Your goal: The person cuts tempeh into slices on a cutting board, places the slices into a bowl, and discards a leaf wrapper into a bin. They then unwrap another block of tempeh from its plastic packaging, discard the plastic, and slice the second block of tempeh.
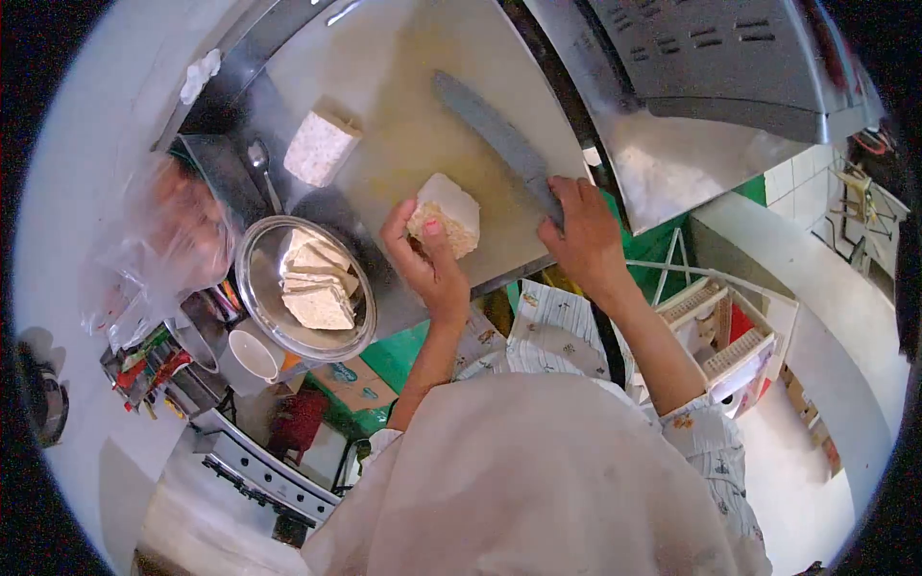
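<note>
My left hand point(423, 252) grips a pale block of tempeh point(448, 211) on the cutting board point(413, 106), fingers curled over its near side. My right hand point(581, 226) is closed on the handle of a large knife point(495, 134), whose grey blade lies flat on the board, pointing away to the upper left, just right of the block. A second tempeh block point(321, 146) rests at the board's left edge. A round metal plate point(257, 288) to the left holds several cut slices point(317, 288).
A spoon point(261, 165) lies left of the board. A clear plastic bag point(158, 240), a white cup point(254, 353) and a rack of packets point(144, 370) sit at the left. A metal hood point(730, 58) hangs at upper right; a stove point(259, 475) stands below.
</note>
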The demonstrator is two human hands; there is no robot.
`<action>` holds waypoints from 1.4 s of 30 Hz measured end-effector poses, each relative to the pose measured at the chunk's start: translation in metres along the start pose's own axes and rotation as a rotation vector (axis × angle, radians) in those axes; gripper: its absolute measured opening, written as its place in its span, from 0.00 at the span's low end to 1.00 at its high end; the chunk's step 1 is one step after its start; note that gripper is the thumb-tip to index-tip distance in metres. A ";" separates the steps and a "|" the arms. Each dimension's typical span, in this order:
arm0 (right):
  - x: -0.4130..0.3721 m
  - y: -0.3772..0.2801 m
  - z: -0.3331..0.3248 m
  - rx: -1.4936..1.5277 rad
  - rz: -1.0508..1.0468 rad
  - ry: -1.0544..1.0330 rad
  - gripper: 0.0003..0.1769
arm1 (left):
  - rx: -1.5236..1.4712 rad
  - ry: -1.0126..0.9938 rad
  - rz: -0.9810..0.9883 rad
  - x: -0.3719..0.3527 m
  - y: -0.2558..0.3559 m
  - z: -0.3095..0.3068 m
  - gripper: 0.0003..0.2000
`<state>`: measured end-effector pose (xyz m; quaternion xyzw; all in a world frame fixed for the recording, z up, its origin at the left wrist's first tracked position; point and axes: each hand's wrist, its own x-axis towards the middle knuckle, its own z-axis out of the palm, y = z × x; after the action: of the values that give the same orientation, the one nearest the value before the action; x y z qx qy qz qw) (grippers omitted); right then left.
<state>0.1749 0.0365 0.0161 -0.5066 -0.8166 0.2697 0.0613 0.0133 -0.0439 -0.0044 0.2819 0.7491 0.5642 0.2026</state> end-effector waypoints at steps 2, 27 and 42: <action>-0.002 -0.002 -0.006 0.062 -0.002 0.040 0.24 | 0.018 0.023 0.003 0.000 0.007 0.003 0.18; -0.075 -0.057 -0.044 0.157 -0.026 -0.454 0.40 | -0.043 -0.012 -0.067 -0.003 -0.002 0.000 0.20; -0.075 -0.063 -0.050 0.175 -0.010 -0.430 0.39 | -0.010 -0.021 -0.060 -0.003 -0.002 -0.002 0.18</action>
<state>0.1794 -0.0307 0.1032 -0.4262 -0.7868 0.4411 -0.0692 0.0139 -0.0475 -0.0057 0.2642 0.7524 0.5584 0.2286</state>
